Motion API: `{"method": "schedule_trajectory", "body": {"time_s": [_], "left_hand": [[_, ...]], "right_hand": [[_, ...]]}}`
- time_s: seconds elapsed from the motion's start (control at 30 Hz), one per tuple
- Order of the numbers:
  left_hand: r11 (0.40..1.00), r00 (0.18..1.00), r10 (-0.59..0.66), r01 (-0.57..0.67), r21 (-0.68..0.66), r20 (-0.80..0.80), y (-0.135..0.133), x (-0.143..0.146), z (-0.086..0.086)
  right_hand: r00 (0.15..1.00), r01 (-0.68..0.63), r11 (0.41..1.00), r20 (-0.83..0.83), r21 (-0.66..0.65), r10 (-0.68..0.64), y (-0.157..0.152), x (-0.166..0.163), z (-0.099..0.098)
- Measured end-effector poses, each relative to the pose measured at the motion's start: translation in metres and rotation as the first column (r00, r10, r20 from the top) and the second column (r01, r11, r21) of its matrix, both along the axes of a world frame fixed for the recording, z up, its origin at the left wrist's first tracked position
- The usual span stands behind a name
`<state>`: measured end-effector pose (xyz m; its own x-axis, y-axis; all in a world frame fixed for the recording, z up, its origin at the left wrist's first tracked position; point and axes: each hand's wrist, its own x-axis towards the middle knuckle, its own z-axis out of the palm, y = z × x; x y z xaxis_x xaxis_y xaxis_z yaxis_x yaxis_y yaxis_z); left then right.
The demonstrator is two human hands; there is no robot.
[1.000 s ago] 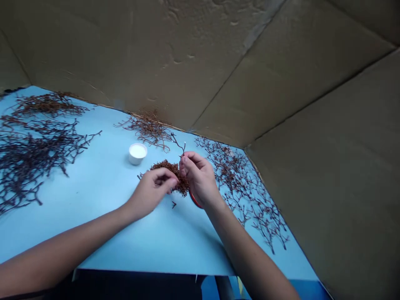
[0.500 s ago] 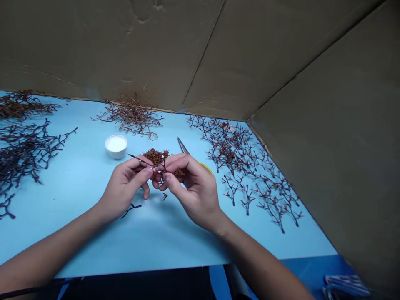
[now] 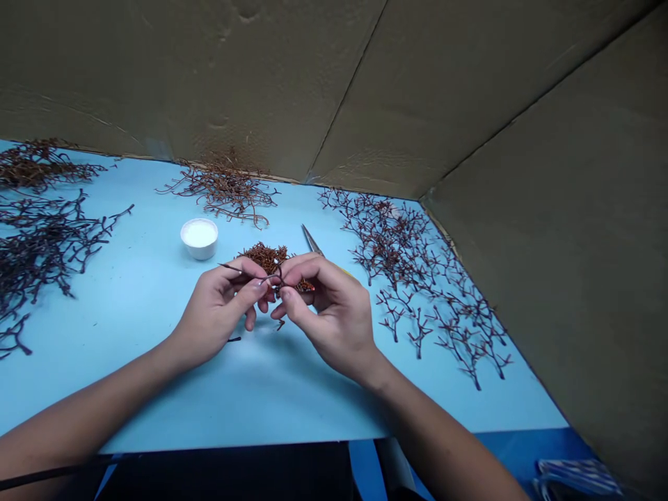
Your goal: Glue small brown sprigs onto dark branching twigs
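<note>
1. A thin dark twig is held just above the pale blue tabletop, near the middle of the frame. Its long axis runs almost sideways. The thin end pokes out left past the left hand's fingers, and the forked end curls up by the right hand's fingertips.
2. The left hand lies nearer most of the twig's length. Its thumb and forefinger pinch the twig, while the other fingers curl loosely.
3. The right hand pinches the forked end between thumb and forefinger, almost touching the left hand. Its other fingers are half curled.
4. A brown tangle of fine twigs lies just beyond both hands, and a small dark twig piece lies just below them.
5. Scissors lie beyond the right hand, partly hidden by it, with the blades pointing to the upper left. A white cup stands up and left of the hands.
6. Branching twig piles spread across the upper middle, left and right of the frame, against a cardboard wall.
</note>
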<state>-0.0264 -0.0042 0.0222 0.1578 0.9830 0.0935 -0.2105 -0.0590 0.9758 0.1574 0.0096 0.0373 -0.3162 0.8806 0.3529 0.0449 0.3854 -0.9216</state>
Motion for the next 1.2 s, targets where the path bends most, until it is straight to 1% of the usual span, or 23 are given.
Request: {"method": "schedule_trajectory", "body": {"time_s": [0.2, 0.3, 0.4, 0.57, 0.67, 0.77, 0.83, 1.0, 1.13, 1.2], "left_hand": [[1.0, 0.998, -0.005, 0.005, -0.003, -0.056, 0.001, -0.003, -0.006], [1.0, 0.998, 0.008, -0.009, -0.01, -0.063, 0.001, -0.003, -0.006], [0.996, 0.992, 0.082, -0.079, 0.028, -0.098, 0.0, -0.002, -0.005], [0.969, 0.965, 0.228, -0.212, 0.126, -0.133, -0.002, 0.002, -0.009], [0.954, 0.953, 0.273, -0.25, 0.166, -0.134, -0.003, 0.004, -0.012], [0.948, 0.949, 0.293, -0.274, 0.163, -0.113, -0.004, 0.005, -0.014], [0.948, 0.95, 0.3, -0.286, 0.137, -0.087, -0.005, 0.005, -0.015], [0.951, 0.951, 0.306, -0.304, 0.054, -0.034, -0.006, 0.007, -0.017], [0.952, 0.952, 0.304, -0.304, 0.021, -0.01, -0.004, 0.008, -0.017], [0.955, 0.955, 0.297, -0.297, 0.006, 0.003, -0.004, 0.008, -0.016]], "right_hand": [[0.999, -0.002, 1.0, 0.036, 0.018, 0.001, 0.002, 0.001, 0.0], [0.997, 0.008, 0.998, 0.079, 0.059, -0.013, 0.002, 0.001, 0.0], [0.991, 0.034, 0.991, 0.122, 0.128, -0.05, 0.0, 0.0, 0.002], [0.977, 0.082, 0.965, 0.171, 0.251, -0.128, -0.002, -0.002, 0.002], [0.976, 0.08, 0.951, 0.171, 0.299, -0.136, -0.002, -0.004, -0.001], [0.978, 0.081, 0.941, 0.156, 0.328, -0.138, -0.001, -0.005, -0.003], [0.983, 0.081, 0.946, 0.132, 0.313, -0.127, -0.002, -0.006, -0.006], [0.995, 0.073, 0.971, 0.056, 0.226, -0.088, -0.002, -0.007, -0.013], [0.997, 0.063, 0.979, 0.021, 0.192, -0.068, 0.0, -0.008, -0.019], [0.998, 0.064, 0.987, -0.015, 0.149, -0.062, 0.0, -0.01, -0.02]]}}
